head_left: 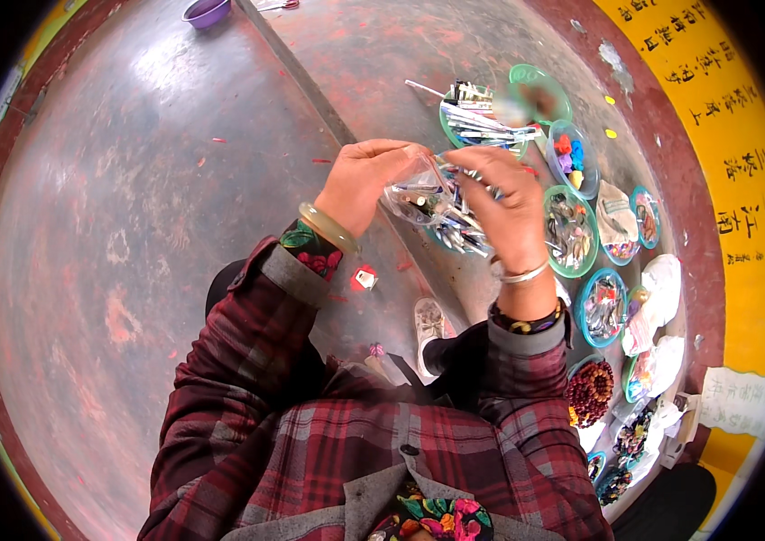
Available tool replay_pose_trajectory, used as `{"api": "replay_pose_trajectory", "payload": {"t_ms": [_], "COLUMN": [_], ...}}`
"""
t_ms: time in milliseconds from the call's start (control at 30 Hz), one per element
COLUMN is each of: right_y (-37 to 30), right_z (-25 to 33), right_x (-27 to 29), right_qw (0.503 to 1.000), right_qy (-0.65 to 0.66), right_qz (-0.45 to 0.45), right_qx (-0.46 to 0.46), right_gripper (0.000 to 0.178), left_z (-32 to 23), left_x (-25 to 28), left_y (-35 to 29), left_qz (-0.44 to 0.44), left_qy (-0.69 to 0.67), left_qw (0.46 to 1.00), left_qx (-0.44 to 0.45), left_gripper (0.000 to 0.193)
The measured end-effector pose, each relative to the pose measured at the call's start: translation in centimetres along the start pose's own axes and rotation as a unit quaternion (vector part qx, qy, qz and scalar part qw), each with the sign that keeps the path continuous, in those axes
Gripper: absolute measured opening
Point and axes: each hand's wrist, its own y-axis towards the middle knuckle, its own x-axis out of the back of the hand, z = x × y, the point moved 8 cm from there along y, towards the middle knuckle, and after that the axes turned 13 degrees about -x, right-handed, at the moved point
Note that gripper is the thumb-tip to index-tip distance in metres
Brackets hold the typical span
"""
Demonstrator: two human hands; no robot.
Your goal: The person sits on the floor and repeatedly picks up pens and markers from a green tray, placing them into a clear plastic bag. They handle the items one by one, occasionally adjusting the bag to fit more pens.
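A small clear plastic bag (415, 200) with dark and light small items in it hangs between my hands. My left hand (357, 187) pinches the bag's upper edge on the left. At its right edge, the bent fingers of my right hand (511, 215) are closed, and they seem to grip the rim; the fingertips are partly hidden. Just below and behind the bag stands a basket of pens (462, 238), partly covered by the bag and my right hand.
Beyond my hands are a green basket of pens and markers (491, 132) and a green round basket (552, 90). Down the right, along the wall, stand a basket of coloured pieces (570, 159), a basin of metallic-looking items (603, 307) and dark red beads (591, 394). My shoe (429, 323) is below.
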Motion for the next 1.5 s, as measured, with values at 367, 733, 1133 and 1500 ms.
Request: {"api": "replay_pose_trajectory", "payload": {"t_ms": [367, 733, 1133, 1500], "right_y": [-1.4, -1.5, 0.0, -0.8], "right_z": [-8.7, -12.5, -11.2, -7.6], "right_x": [-5.2, -10.5, -4.8, -0.6], "right_qw": [0.971, 0.932, 0.761, 0.785], "right_qy": [0.046, 0.304, 0.607, 0.565], "right_qz": [0.117, -0.096, -0.017, 0.088], "right_qx": [-0.203, -0.173, -0.227, -0.237], "right_gripper": [0.078, 0.05, 0.042, 0.038], "left_z": [0.3, 1.6, -1.4, 3.4], "left_x": [2.5, -0.1, -1.5, -3.9], "left_y": [0.6, -0.5, 0.6, -0.4], "left_qz": [-0.162, -0.096, -0.14, 0.207], "left_qy": [-0.174, 0.368, -0.033, 0.109], "left_qw": [0.971, 0.894, 0.985, 0.962], "left_qx": [-0.033, -0.238, -0.097, 0.142], "left_gripper": [0.025, 0.043, 0.025, 0.041]}}
